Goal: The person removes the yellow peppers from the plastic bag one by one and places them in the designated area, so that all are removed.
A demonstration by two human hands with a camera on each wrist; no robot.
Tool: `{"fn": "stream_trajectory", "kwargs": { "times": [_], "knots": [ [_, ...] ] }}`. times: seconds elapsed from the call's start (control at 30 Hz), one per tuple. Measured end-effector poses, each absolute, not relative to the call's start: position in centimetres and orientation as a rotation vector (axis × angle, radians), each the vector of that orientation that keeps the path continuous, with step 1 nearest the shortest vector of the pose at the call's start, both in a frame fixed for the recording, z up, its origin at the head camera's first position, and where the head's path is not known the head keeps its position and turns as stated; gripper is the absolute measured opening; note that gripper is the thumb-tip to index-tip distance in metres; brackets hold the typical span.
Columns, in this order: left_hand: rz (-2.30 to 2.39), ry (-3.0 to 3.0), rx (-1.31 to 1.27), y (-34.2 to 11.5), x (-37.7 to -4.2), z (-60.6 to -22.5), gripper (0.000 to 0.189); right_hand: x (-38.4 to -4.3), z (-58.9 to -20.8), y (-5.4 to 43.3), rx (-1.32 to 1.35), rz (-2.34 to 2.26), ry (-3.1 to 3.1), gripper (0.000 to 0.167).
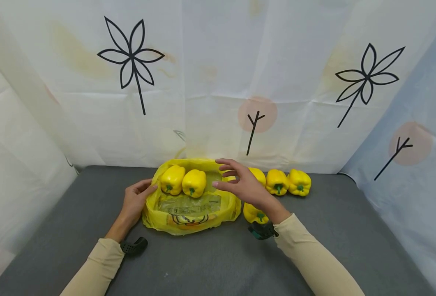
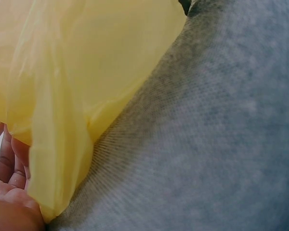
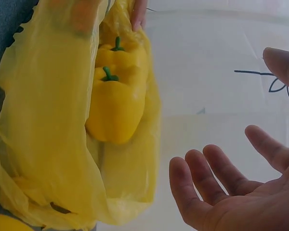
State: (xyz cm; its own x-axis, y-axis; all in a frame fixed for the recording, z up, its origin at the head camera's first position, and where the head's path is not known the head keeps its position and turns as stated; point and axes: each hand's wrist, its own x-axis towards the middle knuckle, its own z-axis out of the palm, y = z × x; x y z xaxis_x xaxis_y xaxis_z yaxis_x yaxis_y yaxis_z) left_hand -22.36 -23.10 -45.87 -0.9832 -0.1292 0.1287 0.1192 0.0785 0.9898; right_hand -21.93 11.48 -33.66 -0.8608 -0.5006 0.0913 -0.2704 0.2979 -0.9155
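beige sleeves come in at the lower left and lower right of the head view, over a grey table. left of centre lies a yellow bag, its mouth open. the left hand touches its left rim; plastic hides the fingertips, so i cannot tell whether they pinch it. the right hand hangs by the bag's right rim, empty, fingers spread, thumb apart. a loose pepper shows below the right wrist; beyond, a row of three peppers runs right of centre. two bagged peppers sit side by side toward the mouth's upper left. farthest, filling the upper frame, hangs a printed cloth.

for filling the bag well, i'd keep the left rim steady, clear the right rim without snagging it, use the space beside the bagged pair, and lower each pepper rather than drop it.
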Motion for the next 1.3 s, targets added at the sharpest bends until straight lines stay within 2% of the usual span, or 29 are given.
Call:
{"fn": "stream_trajectory", "kwargs": {
  "times": [0.67,1.0,1.3],
  "knots": [
    [-1.980,-2.170,-0.037,-23.2,-22.3,-45.8,0.044,-23.9,-35.0,8.7,-0.586,-1.575,2.264,0.062],
    [-1.990,-2.169,-0.037,-23.3,-22.3,-45.9,0.045,-24.7,-36.1,7.2,-0.492,-1.612,2.220,0.073],
    [-1.990,-2.175,-0.036,-23.2,-22.3,-45.9,0.045,-25.5,-37.4,6.0,-0.429,-1.627,2.229,0.074]
  ]
}}
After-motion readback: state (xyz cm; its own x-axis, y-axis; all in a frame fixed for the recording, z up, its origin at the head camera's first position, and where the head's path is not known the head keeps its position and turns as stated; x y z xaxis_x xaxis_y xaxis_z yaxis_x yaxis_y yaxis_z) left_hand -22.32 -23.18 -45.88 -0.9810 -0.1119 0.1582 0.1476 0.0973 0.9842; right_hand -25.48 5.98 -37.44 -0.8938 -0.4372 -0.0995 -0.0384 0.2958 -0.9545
